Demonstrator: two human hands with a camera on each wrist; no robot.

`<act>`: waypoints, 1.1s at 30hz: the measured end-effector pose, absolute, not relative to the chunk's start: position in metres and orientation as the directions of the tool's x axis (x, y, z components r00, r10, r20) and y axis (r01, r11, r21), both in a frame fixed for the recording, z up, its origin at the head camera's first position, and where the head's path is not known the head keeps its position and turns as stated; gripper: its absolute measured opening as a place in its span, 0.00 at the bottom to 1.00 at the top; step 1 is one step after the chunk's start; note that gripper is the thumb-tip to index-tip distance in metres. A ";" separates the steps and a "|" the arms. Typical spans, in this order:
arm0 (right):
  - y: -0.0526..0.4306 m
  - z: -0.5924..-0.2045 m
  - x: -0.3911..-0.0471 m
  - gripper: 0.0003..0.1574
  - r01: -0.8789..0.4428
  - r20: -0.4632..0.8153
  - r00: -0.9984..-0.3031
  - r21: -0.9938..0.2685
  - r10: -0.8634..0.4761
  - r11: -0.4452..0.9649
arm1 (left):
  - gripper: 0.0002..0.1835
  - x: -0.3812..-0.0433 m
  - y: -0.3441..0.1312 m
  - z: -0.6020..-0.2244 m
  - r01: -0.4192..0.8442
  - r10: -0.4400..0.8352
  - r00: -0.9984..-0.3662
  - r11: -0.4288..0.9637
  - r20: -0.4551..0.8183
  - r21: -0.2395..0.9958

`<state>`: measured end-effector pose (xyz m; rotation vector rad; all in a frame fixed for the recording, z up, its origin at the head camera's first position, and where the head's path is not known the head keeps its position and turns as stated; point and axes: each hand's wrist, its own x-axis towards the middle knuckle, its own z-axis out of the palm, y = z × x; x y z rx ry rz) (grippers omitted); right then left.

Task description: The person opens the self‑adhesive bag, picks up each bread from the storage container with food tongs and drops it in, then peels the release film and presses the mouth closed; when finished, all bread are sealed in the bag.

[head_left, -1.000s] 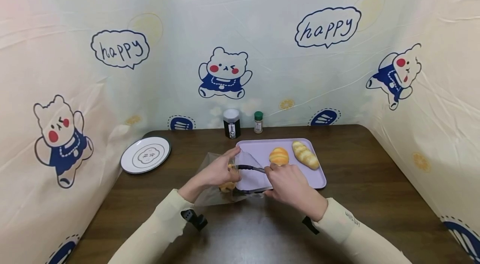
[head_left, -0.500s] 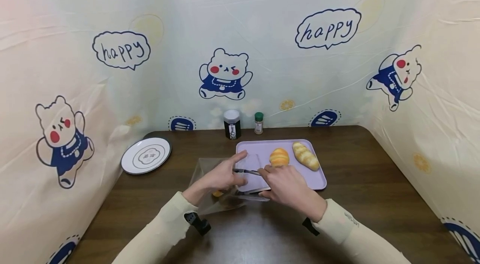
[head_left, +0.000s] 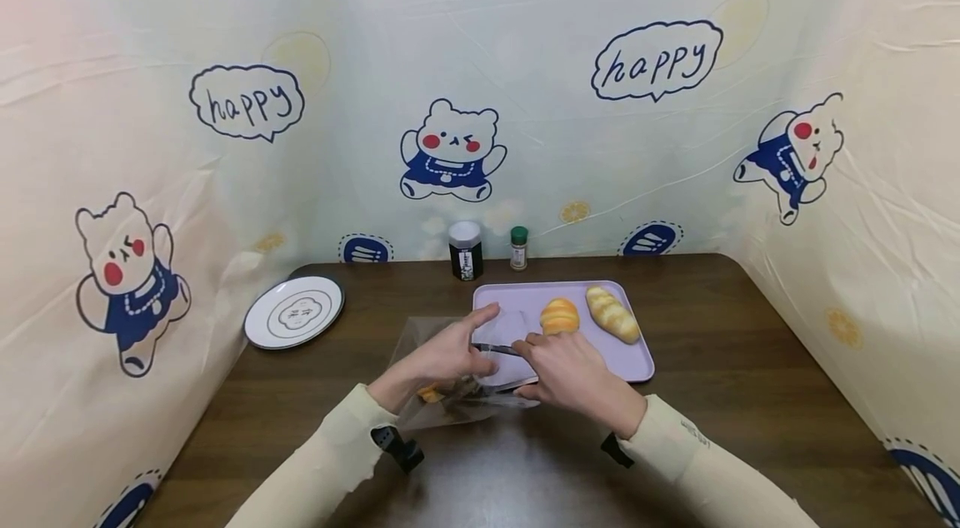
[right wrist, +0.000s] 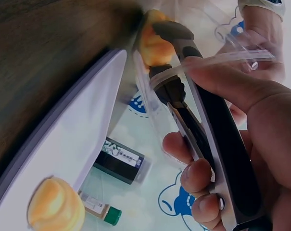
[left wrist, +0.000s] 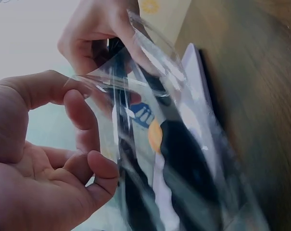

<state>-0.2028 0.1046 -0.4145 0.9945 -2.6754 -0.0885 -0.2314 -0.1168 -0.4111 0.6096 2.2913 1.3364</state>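
Observation:
My left hand (head_left: 450,351) pinches the rim of a clear plastic bag (left wrist: 159,79) between thumb and finger, and the bag's mouth gapes toward the right. My right hand (head_left: 566,366) grips black-and-silver tongs (right wrist: 227,144), whose black heads reach inside the bag. A golden bread roll (right wrist: 157,45) lies in the bag at the tong heads; whether they still clasp it I cannot tell. Beside the right hand, a lilac tray (head_left: 637,366) carries a round orange-striped bun (head_left: 559,316) and a long pale loaf (head_left: 612,314).
Behind the tray stand a black jar with a pale lid (head_left: 466,251) and a green-capped spice bottle (head_left: 518,249). A white plate (head_left: 262,332) sits at the table's left edge. Printed cloth (head_left: 570,136) walls in the wooden table (head_left: 720,428) at the back and sides.
The bread roll has shifted left and toward me, deeper into the bag. My left hand has moved slightly right, still holding the rim, and the right hand slightly left with the tongs.

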 end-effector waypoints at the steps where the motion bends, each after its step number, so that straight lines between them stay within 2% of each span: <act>1: 0.105 -0.415 -0.203 0.36 -0.627 0.236 -0.728 0.151 -0.644 0.764 | 0.49 -0.231 -0.117 -0.411 0.173 0.561 -0.817 0.453 -0.129 0.875; 8: 0.108 -0.413 -0.205 0.41 -0.605 0.217 -0.757 0.123 -0.617 0.786 | 0.49 -0.233 -0.118 -0.413 0.233 0.560 -0.820 0.517 -0.119 0.824; 15: 0.112 -0.408 -0.207 0.41 -0.596 0.197 -0.774 0.092 -0.602 0.797 | 0.49 -0.235 -0.119 -0.415 0.266 0.540 -0.834 0.576 -0.115 0.773; 21: 0.119 -0.401 -0.208 0.41 -0.584 0.170 -0.791 0.074 -0.587 0.808 | 0.50 -0.238 -0.123 -0.414 0.257 0.551 -0.821 0.589 -0.148 0.766; 33: 0.139 -0.392 -0.208 0.39 -0.581 0.231 -0.778 0.088 -0.584 0.809 | 0.50 -0.244 -0.134 -0.412 0.280 0.543 -0.825 0.634 -0.156 0.721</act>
